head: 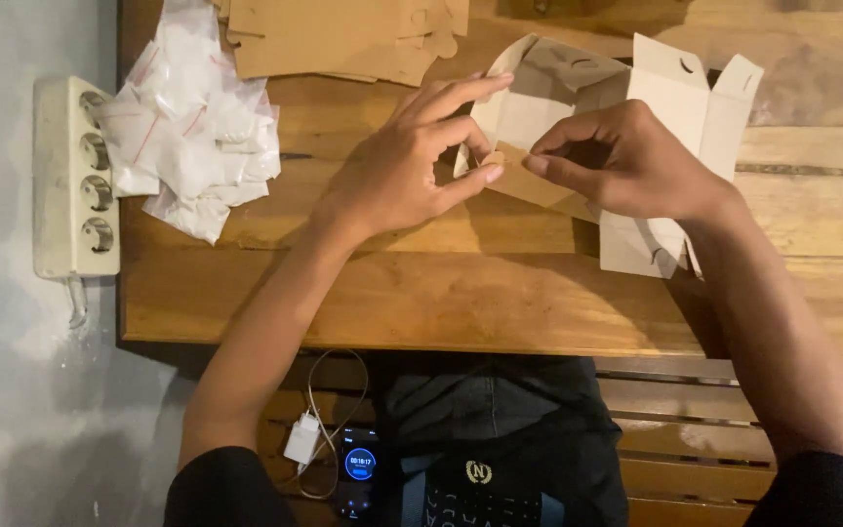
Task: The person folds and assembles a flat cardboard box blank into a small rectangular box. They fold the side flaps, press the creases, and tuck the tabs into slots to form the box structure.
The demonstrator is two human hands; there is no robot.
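Both hands on flat cardboard box blank (578,107), upper centre of frame. Left hand (407,166) pinches flap, index stretched out. Right hand (626,161) pinches same flap, fingers tight. Plastic pouches (192,127) upper left; power strip (75,176) beside wooden table (461,293).

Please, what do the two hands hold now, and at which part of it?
Both hands hold the unfolded cardboard box. The left hand pinches a small flap at its left edge; the right hand pinches the same flap area from the right.
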